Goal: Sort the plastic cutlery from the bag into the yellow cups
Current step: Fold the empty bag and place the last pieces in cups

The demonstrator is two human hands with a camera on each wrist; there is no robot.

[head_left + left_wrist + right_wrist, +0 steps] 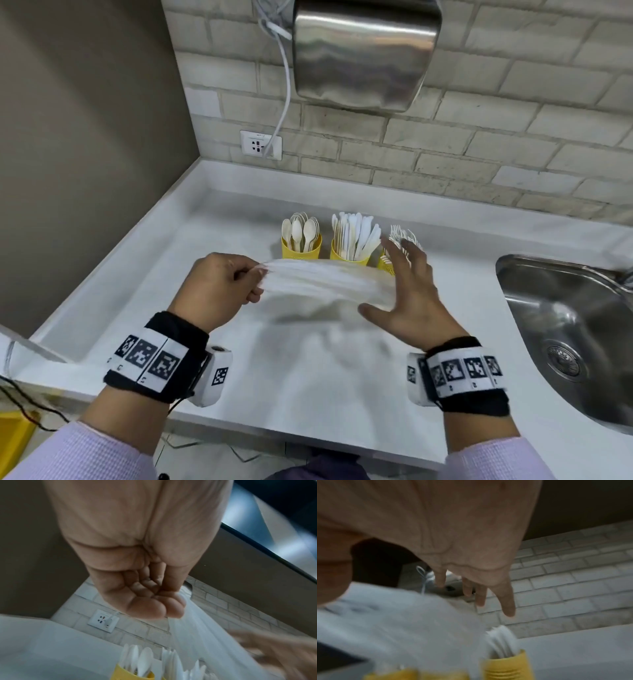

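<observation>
Left hand (219,284) pinched end of clear plastic bag (325,284), held above white counter (308,377). Right hand (407,301) spread flat, fingers straight against bag's far end. Three yellow cups (301,248) just behind bag held spoons, knives, forks. Steel sink (565,325) near right; wall corner left; dryer (363,51) overhead.

Three yellow cups (301,247) — one bag (325,284), one sink (565,329), two hands.

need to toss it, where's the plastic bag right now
Head view: the plastic bag is held above the counter in the left hand, before the yellow cups.
</observation>
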